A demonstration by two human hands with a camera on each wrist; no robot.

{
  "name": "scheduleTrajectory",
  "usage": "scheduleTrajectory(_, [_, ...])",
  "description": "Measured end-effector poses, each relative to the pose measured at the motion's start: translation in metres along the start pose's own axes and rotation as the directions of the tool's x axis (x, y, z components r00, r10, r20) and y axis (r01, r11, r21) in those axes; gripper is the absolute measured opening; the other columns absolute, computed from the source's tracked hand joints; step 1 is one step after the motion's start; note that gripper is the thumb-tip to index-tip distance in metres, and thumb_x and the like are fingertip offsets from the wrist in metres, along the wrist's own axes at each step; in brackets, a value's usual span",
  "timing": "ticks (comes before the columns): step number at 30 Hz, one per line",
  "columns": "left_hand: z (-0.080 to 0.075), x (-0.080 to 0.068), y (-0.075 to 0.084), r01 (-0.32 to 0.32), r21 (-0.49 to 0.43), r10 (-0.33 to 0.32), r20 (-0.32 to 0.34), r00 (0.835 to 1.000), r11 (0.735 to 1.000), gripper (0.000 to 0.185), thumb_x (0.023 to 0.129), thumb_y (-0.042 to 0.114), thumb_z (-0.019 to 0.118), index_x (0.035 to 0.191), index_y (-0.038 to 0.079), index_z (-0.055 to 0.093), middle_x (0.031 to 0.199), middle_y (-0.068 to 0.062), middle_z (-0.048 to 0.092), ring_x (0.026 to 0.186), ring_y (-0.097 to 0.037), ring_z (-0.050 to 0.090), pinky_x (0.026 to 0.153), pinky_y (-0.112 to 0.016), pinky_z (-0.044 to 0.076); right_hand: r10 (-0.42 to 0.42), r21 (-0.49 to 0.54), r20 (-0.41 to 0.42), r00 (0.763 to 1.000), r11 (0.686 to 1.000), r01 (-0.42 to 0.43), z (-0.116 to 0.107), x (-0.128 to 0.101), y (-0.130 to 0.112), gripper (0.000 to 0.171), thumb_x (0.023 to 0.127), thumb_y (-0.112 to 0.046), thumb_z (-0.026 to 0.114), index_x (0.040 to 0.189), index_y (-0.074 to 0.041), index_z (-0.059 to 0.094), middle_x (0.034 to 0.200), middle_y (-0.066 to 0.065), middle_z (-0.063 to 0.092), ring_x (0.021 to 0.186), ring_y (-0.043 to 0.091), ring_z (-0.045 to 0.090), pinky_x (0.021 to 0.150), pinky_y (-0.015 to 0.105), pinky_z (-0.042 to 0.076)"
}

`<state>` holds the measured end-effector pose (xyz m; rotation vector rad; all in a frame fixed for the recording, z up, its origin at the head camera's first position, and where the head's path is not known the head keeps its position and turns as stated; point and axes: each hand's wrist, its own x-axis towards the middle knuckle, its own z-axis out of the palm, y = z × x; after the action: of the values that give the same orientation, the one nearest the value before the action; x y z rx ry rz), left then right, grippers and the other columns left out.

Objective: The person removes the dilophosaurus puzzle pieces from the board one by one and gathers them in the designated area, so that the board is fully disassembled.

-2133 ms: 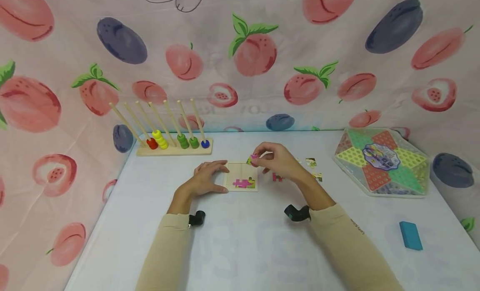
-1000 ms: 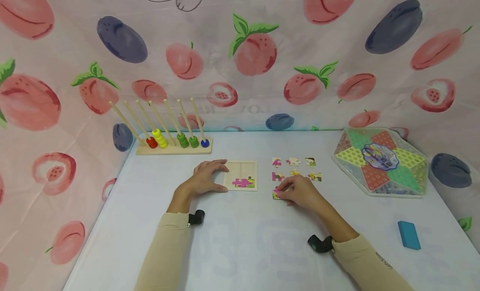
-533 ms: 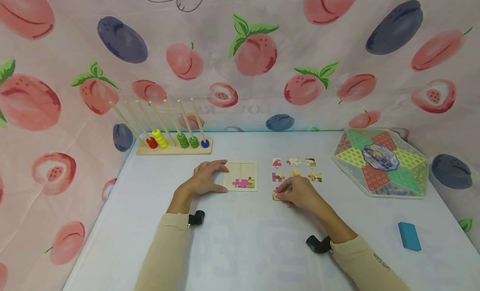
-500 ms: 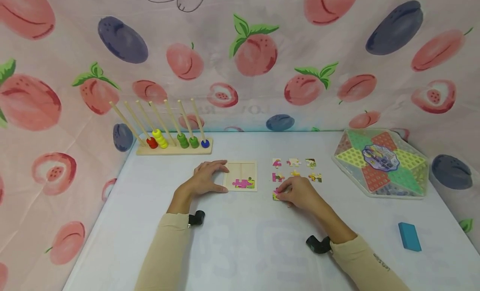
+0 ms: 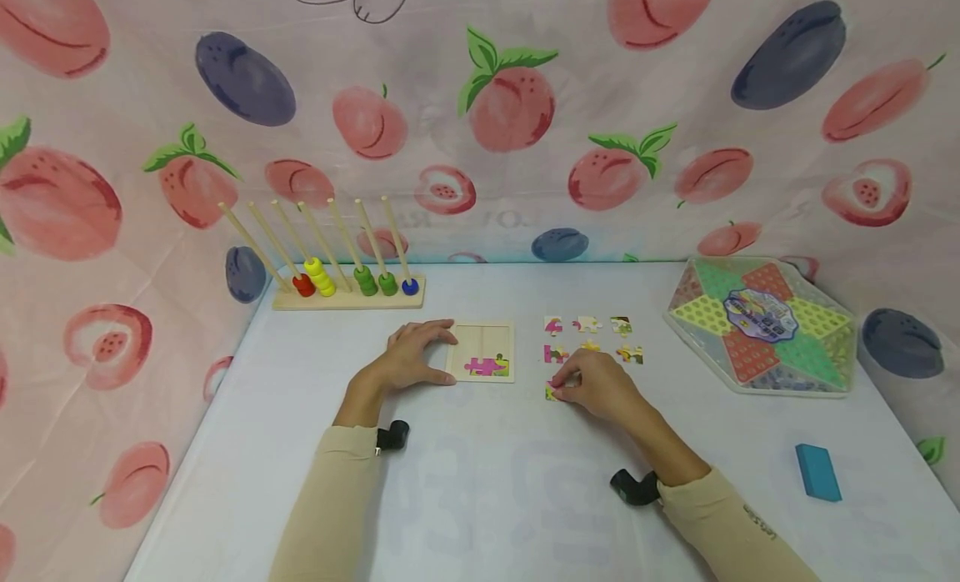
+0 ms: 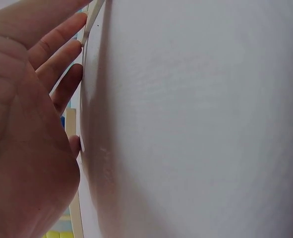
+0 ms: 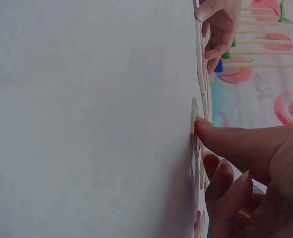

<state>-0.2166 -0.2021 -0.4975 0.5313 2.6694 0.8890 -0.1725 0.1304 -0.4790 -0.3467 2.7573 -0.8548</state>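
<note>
In the head view, my left hand (image 5: 411, 354) rests at the left edge of a square wooden puzzle board (image 5: 482, 336), thumb at its near corner and index finger at its far one. Joined pink and green pieces (image 5: 487, 365) lie in the board's lower right part. My right hand (image 5: 597, 386) pinches a pink and green puzzle piece (image 5: 551, 392) low at the table, right of the board; fingers partly cover it. The right wrist view shows the thumb against this piece (image 7: 194, 124). Fairly straight fingers of the left hand (image 6: 32, 114) show in its wrist view.
Several loose puzzle pieces (image 5: 555, 353) lie in rows beyond my right hand. A bead rack (image 5: 348, 298) with upright pegs stands back left. A hexagonal box (image 5: 765, 323) lies on the right, with a blue block (image 5: 819, 472) nearer me. Fruit-print cloth (image 5: 480, 165) hangs behind the table.
Since the oldest frame, my right hand has moved from above the board's far right corner to the right and nearer me, carrying the puzzle piece down to the table. My left hand stays put.
</note>
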Motion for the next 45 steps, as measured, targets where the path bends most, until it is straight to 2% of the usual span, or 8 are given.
scheduleTrajectory(15, [0.000,0.000,0.003,-0.012,0.023,0.012,0.007,1.000,1.000,0.059,0.074,0.038,0.084,0.125,0.022,0.060,0.158,0.006,0.034,0.141,-0.027,0.029,0.115,-0.054,0.009,0.003,-0.044,0.016,1.000,0.999,-0.002,-0.001,0.003,-0.004,0.017,0.076,-0.017,0.083,0.090,-0.021,0.075,0.093,-0.001,0.065,0.079,0.016,0.053,0.067,0.029,0.044])
scheduleTrajectory(21, [-0.001,0.001,0.005,-0.010,0.013,0.010,0.009,1.000,1.000,0.059,0.073,0.037,0.085,0.124,0.021,0.060,0.158,0.006,0.034,0.140,-0.027,0.030,0.116,-0.055,0.008,-0.007,0.019,0.034,0.999,1.000,0.006,-0.007,0.014,-0.009,0.022,0.078,-0.016,0.082,0.098,-0.017,0.073,0.097,-0.001,0.067,0.084,0.017,0.055,0.071,0.028,0.047])
scheduleTrajectory(24, [-0.001,0.001,0.005,-0.006,0.014,0.006,0.011,1.000,1.000,0.059,0.073,0.037,0.085,0.124,0.021,0.060,0.158,0.006,0.034,0.140,-0.027,0.030,0.116,-0.055,0.008,-0.021,0.057,0.030,0.999,0.998,0.019,-0.010,0.021,-0.012,0.020,0.080,-0.017,0.079,0.100,-0.016,0.073,0.094,-0.001,0.067,0.083,0.017,0.056,0.070,0.028,0.048])
scheduleTrajectory(27, [-0.001,0.000,0.005,-0.001,0.014,0.001,0.011,1.000,1.000,0.059,0.073,0.037,0.085,0.123,0.022,0.061,0.158,0.006,0.034,0.141,-0.027,0.030,0.116,-0.054,0.008,-0.051,0.079,0.024,0.998,0.996,0.049,-0.011,0.028,-0.017,0.019,0.083,-0.018,0.076,0.102,-0.014,0.072,0.092,0.000,0.067,0.081,0.017,0.057,0.067,0.027,0.049])
scheduleTrajectory(31, [-0.001,0.000,0.003,0.003,0.008,-0.003,0.008,1.000,1.000,0.058,0.073,0.037,0.085,0.123,0.023,0.061,0.158,0.006,0.034,0.141,-0.027,0.029,0.116,-0.053,0.008,-0.114,0.098,0.025,0.993,0.989,0.111,-0.010,0.038,-0.025,0.022,0.085,-0.017,0.074,0.107,-0.012,0.072,0.101,0.003,0.068,0.077,0.016,0.056,0.066,0.026,0.049])
scheduleTrajectory(34, [0.000,0.000,0.003,0.001,0.006,-0.001,0.007,1.000,1.000,0.058,0.073,0.037,0.085,0.123,0.023,0.061,0.158,0.006,0.034,0.141,-0.027,0.029,0.116,-0.053,0.008,-0.173,0.114,0.041,0.984,0.979,0.168,-0.007,0.046,-0.032,0.025,0.087,-0.014,0.073,0.112,-0.011,0.070,0.109,0.004,0.069,0.082,0.016,0.058,0.072,0.028,0.051])
scheduleTrajectory(40, [0.000,0.001,0.002,0.006,0.008,-0.006,0.011,1.000,1.000,0.058,0.073,0.039,0.085,0.124,0.023,0.060,0.158,0.006,0.034,0.141,-0.027,0.029,0.116,-0.054,0.008,-0.260,0.124,0.117,0.958,0.961,0.246,-0.001,0.060,-0.047,0.031,0.089,-0.010,0.070,0.120,-0.010,0.066,0.120,0.006,0.067,0.104,0.022,0.061,0.091,0.038,0.052])
scheduleTrajectory(45, [-0.001,0.001,0.003,0.003,0.015,-0.003,0.014,1.000,1.000,0.057,0.074,0.040,0.084,0.123,0.024,0.060,0.157,0.006,0.035,0.140,-0.027,0.030,0.116,-0.055,0.008,-0.287,0.121,0.195,0.938,0.956,0.267,0.007,0.070,-0.057,0.034,0.090,-0.009,0.068,0.124,-0.012,0.065,0.123,0.004,0.066,0.112,0.023,0.059,0.097,0.040,0.050])
